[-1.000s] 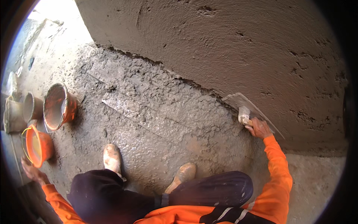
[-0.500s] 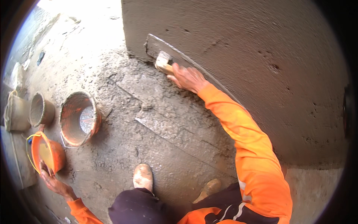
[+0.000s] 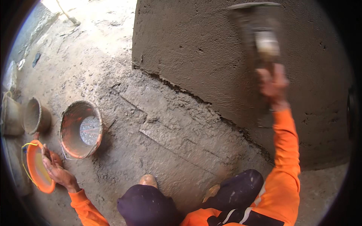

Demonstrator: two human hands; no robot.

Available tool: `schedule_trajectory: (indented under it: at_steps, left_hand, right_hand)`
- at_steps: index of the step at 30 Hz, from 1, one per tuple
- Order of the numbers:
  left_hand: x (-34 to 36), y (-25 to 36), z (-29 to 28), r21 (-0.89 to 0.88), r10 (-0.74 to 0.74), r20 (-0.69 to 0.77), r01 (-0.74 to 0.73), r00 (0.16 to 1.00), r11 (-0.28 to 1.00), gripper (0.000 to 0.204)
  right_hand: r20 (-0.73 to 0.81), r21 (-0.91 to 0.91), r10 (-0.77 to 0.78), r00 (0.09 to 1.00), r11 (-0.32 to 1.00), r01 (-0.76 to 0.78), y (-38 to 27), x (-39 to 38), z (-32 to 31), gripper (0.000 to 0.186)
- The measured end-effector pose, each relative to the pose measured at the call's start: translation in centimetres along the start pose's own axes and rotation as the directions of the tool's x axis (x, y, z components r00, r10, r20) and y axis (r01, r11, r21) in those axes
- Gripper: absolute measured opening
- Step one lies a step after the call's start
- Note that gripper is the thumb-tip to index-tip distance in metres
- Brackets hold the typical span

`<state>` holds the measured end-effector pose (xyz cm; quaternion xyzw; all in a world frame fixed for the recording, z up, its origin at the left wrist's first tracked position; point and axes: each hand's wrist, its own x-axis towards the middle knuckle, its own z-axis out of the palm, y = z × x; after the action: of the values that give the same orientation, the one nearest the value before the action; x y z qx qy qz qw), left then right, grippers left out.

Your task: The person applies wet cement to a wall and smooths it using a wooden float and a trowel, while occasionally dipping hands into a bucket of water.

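Observation:
My right hand is closed round the handle of a long plastering trowel, whose blade lies along the wet grey wall. Hand and trowel are smeared by motion. At the lower left, my left hand is held with fingers stretched out beside an orange bucket with a yellow handle and murky liquid inside. Its fingertips overlap the bucket's rim; whether they touch it I cannot tell. Nothing shows in that hand.
A larger mortar-stained bucket with some wet residue stands right of the orange one. Two grey buckets, one round and one pale, stand at the left. Rough wet mortar covers the floor along the wall's ragged lower edge.
The trowel has swung from the wall's lower left edge up and right, from slanted to nearly upright in view. My left hand remains by the orange bucket; the view has shifted slightly.

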<state>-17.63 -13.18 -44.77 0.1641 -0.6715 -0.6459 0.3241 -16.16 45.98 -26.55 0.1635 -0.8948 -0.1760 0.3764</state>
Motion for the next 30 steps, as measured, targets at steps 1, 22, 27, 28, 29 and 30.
schedule_trajectory:
  at_steps: [1, 22, 27, 28, 29, 30]
  left_hand:
    - [0.3, -0.1, -0.2, 0.028, 0.003, -0.005, -0.003, 1.000, 1.000, 0.048]
    - [-0.4, 3.6, -3.7, 0.009, 0.056, -0.093, -0.056, 0.994, 0.998, 0.045]
    - [0.8, 3.3, -9.4, 0.119, 0.115, -0.127, -0.100, 0.985, 0.988, 0.047]
    - [1.2, 2.5, -8.4, 0.053, 0.095, -0.100, -0.090, 0.990, 0.995, 0.048]
    - [1.3, 2.3, -6.2, 0.107, 0.058, -0.156, -0.042, 0.986, 0.993, 0.048]
    - [1.8, 1.6, -4.9, -0.022, 0.105, -0.089, -0.108, 0.990, 0.994, 0.047]
  right_hand:
    - [-0.007, 0.132, 0.124, 0.992, 0.984, -0.122, 1.7, 0.6, -3.1, 0.030]
    - [0.716, 0.351, -0.173, 0.677, 0.926, -0.135, -20.5, 4.2, 25.4, 0.037]
    - [0.547, 0.376, -0.102, 0.831, 0.917, -0.135, -13.9, 3.8, 15.5, 0.035]
    - [0.488, 0.367, -0.084, 0.869, 0.923, -0.117, -13.1, 5.7, 14.8, 0.037]
    - [0.509, 0.362, -0.043, 0.860, 0.917, -0.169, -13.3, 7.8, 15.2, 0.038]
    - [0.480, 0.459, -0.026, 0.877, 0.859, -0.226, -14.5, 10.1, 16.1, 0.038]
